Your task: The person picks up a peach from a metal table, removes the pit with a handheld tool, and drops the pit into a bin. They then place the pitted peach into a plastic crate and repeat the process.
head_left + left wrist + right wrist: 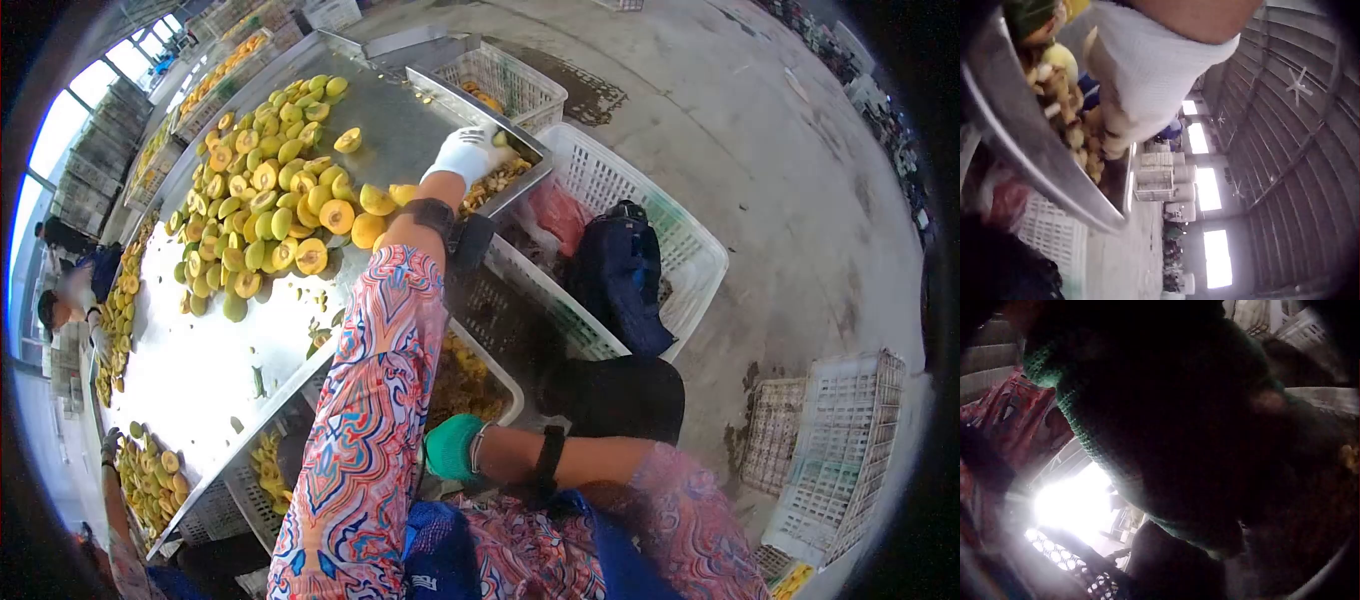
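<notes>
Presently, left hand (466, 153): over the bench (385, 100) corner; whether it grips anything, I cannot tell;
Scraps (492, 185): close beneath it, strung along the edge; the right hand (453, 447) lies well apart;
Right hand: near the left sleeve (375, 370); grip hidden.

The left hand (463, 157) wears a white glove (470, 150), the right hand (452, 447) green knit; sleeves (375, 360) swirl orange, blue, white; wrist straps (548, 460) are black.
</notes>
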The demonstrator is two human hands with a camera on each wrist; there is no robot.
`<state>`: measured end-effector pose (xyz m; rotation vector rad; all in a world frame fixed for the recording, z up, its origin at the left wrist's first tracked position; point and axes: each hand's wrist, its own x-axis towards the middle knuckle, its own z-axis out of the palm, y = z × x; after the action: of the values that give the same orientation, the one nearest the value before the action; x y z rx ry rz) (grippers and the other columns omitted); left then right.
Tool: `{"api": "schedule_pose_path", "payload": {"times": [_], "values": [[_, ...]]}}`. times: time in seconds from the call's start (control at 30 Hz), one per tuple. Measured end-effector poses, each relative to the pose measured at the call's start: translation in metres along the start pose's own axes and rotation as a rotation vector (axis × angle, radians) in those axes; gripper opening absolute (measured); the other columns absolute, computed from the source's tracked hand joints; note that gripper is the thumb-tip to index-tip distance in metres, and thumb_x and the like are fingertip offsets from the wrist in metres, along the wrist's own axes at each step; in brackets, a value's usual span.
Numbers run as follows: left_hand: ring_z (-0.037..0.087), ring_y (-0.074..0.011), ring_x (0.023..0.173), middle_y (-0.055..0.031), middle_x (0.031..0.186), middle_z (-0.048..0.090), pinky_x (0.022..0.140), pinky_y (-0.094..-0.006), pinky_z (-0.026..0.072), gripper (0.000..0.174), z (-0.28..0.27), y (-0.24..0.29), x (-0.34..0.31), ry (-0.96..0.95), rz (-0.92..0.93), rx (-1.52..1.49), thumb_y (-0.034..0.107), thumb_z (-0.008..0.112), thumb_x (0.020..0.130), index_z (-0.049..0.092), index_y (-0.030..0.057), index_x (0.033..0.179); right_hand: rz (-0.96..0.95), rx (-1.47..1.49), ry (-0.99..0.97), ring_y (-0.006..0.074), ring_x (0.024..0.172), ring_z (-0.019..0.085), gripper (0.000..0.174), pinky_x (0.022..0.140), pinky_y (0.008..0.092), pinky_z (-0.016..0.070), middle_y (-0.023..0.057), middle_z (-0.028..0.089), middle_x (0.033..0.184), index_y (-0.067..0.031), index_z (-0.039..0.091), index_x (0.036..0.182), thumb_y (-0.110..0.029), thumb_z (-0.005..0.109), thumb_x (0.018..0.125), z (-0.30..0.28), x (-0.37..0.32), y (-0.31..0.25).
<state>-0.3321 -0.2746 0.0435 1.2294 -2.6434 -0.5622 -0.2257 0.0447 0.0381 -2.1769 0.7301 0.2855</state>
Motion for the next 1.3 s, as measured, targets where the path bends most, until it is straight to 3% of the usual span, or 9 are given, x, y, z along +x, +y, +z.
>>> {"api": "schedule_pose_path", "payload": {"times": [0.13,0.17,0.23,0.33,0.63,0.87,0.97,1.1,1.3], "values": [[0.063,-0.0352,0.093,-0.0208,0.097,0.065,0.082,-0.0385,0.0491,0.039,-0.013,-0.043,-0.014,0.229,0.121,-0.172,0.031,0.056,0.077,0.061,0.0039,0.104,0.049,-0.017,0.108,0.0298,0.076,0.066,0.036,0.059,0.0429,0.0503,0.0102,0.067,0.083,-0.0123,0.061,0.109,-0.024,0.06,0.076,0.038,0.026,0.016],[0.062,-0.0345,0.094,-0.019,0.101,0.064,0.083,-0.0386,0.0483,0.037,-0.032,-0.031,-0.036,0.116,-0.059,-0.222,0.028,0.056,0.078,0.06,0.0056,0.107,0.029,0.024,0.183,0.0317,0.078,0.066,0.033,0.062,0.0439,0.0509,0.0112,0.068,0.088,-0.0116,0.063,0.108,-0.026,0.059,0.078,0.042,0.024,0.017],[0.061,-0.0339,0.096,-0.0183,0.105,0.063,0.084,-0.0394,0.0477,0.035,-0.028,-0.058,-0.069,0.125,0.284,-0.096,0.022,0.057,0.08,0.056,0.0059,0.112,0.029,0.092,0.239,0.0336,0.082,0.066,0.031,0.066,0.0452,0.0514,0.0128,0.068,0.094,-0.0091,0.064,0.105,-0.026,0.058,0.08,0.044,0.027,0.019],[0.059,-0.0305,0.105,-0.0159,0.112,0.062,0.09,-0.0363,0.0458,0.04,-0.041,-0.071,-0.122,0.089,0.259,-0.085,0.015,0.058,0.083,0.052,0.0098,0.122,0.07,0.123,0.196,0.0336,0.085,0.066,0.029,0.066,0.0459,0.0513,0.0142,0.068,0.096,-0.0054,0.064,0.103,-0.023,0.056,0.081,0.042,0.03,0.014],[0.059,-0.0322,0.098,-0.0158,0.103,0.061,0.087,-0.0377,0.0465,0.029,-0.112,-0.127,-0.252,-0.332,0.176,0.147,0.014,0.056,0.081,0.059,0.0058,0.108,0.042,-0.027,0.15,0.0321,0.089,0.066,0.032,0.071,0.0453,0.052,0.0125,0.067,0.102,-0.0081,0.063,0.108,-0.02,0.056,0.079,0.054,0.04,0.008],[0.057,-0.0302,0.108,-0.0181,0.116,0.06,0.093,-0.0364,0.0444,0.053,-0.085,-0.028,-0.167,-0.168,-0.044,-0.288,0.036,0.06,0.084,0.052,0.0063,0.127,-0.069,-0.055,0.203,0.0333,0.082,0.065,0.03,0.067,0.0453,0.0505,0.0121,0.066,0.091,-0.0086,0.059,0.107,-0.023,0.054,0.082,0.046,0.034,0.005],[0.047,-0.0308,0.123,-0.0182,0.133,0.049,0.102,-0.0344,0.0377,0.056,-0.029,-0.029,-0.11,-0.195,0.097,0.016,0.022,0.056,0.081,0.044,0.01,0.135,-0.128,-0.016,0.296,0.0341,0.078,0.064,0.028,0.064,0.0455,0.0497,0.0115,0.066,0.084,-0.0086,0.057,0.106,-0.025,0.051,0.084,0.047,0.034,0.016],[0.051,-0.0308,0.118,-0.0152,0.131,0.05,0.097,-0.0354,0.0422,0.054,-0.054,-0.017,-0.123,-0.418,-0.036,0.165,0.018,0.056,0.076,0.048,0.0127,0.13,-0.102,-0.058,0.37,0.0336,0.079,0.064,0.026,0.066,0.0449,0.0501,0.0113,0.065,0.087,-0.0102,0.057,0.106,-0.023,0.051,0.084,0.037,0.029,0.017],[0.059,-0.0254,0.1,-0.0134,0.11,0.059,0.083,-0.034,0.0514,0.048,-0.074,-0.078,-0.191,-0.057,-0.219,-0.266,0.019,0.063,0.079,0.05,0.006,0.124,-0.012,0.008,0.202,0.0356,0.087,0.064,0.035,0.075,0.0461,0.0494,0.0155,0.066,0.095,-0.0085,0.058,0.115,-0.025,0.049,0.086,0.023,0.015,0.012]]}}
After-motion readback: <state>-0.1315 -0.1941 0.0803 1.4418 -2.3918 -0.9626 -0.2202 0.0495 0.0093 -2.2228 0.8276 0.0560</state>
